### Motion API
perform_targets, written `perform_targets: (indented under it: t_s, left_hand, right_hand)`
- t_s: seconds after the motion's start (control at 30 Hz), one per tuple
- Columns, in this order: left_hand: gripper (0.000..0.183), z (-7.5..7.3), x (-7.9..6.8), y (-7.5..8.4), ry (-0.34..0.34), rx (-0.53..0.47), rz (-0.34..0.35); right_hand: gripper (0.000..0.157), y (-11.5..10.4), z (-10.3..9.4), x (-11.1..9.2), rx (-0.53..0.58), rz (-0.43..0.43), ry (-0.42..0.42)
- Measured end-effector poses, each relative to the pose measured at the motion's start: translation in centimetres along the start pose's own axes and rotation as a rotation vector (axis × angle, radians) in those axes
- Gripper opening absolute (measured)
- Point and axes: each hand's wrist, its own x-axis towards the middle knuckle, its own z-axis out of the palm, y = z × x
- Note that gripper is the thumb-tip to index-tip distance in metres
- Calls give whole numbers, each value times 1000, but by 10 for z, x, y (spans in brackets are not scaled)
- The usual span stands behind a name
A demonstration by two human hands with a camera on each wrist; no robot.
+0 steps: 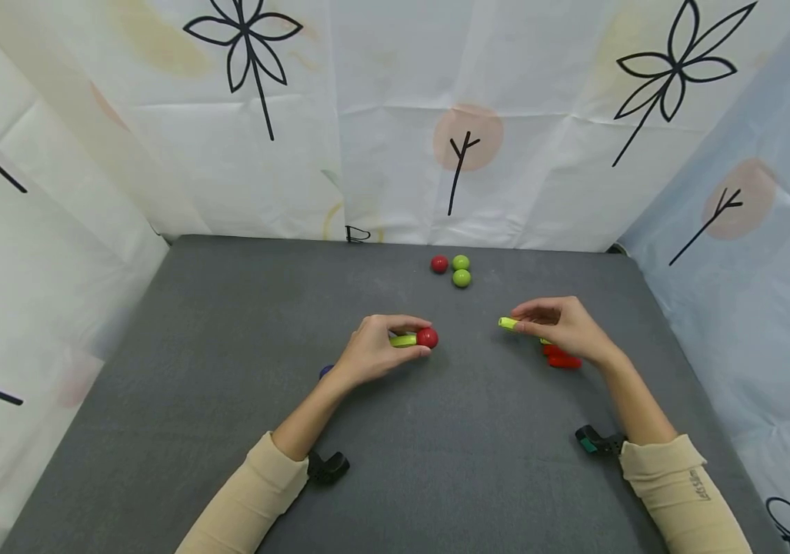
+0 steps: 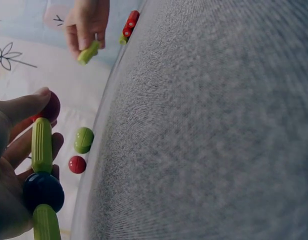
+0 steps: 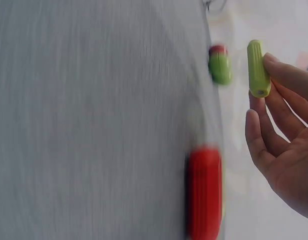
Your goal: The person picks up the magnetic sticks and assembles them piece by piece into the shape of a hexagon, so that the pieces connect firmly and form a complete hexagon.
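In the head view, my left hand [image 1: 375,350] holds a joined row by its red ball [image 1: 427,338], with the thumb and fingers on the ball. A yellow-green ridged rod [image 2: 42,145] runs from that ball to a dark blue ball [image 2: 43,193]. Beyond it, a second yellow-green rod [image 2: 46,223] leaves the left wrist view. Off to the right, my right hand [image 1: 564,327] pinches a loose yellow-green rod [image 3: 258,69] between thumb and fingertips, above the table and apart from the row.
Red rods [image 1: 564,362] lie below the right hand, with a bit of yellow-green beside them. Farther back sit a red ball [image 1: 439,265] and two green balls [image 1: 461,278]. Something blue [image 1: 326,372] shows behind the left wrist. Patterned cloth [image 1: 395,154] borders the grey table [image 1: 242,308].
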Motion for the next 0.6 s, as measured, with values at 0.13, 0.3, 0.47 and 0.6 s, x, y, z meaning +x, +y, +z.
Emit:
perform_targets:
  t_s: [0.13,0.3,0.47,0.6]
  left_hand:
    - [37,1,1,2,-19,27,-26]
    - [37,2,2,3,-44,56,-50]
    - [37,2,4,3,-58,62,-53]
    - [37,3,5,2,-65,66,-55]
  right_hand:
    - [24,-16,16,4,40,-46,-23]
    - [23,-31,36,10,93,-91,-52]
    - [23,-37,55,15,123,-120,-57]
    - [23,-39,65,18,122,-107,-48]
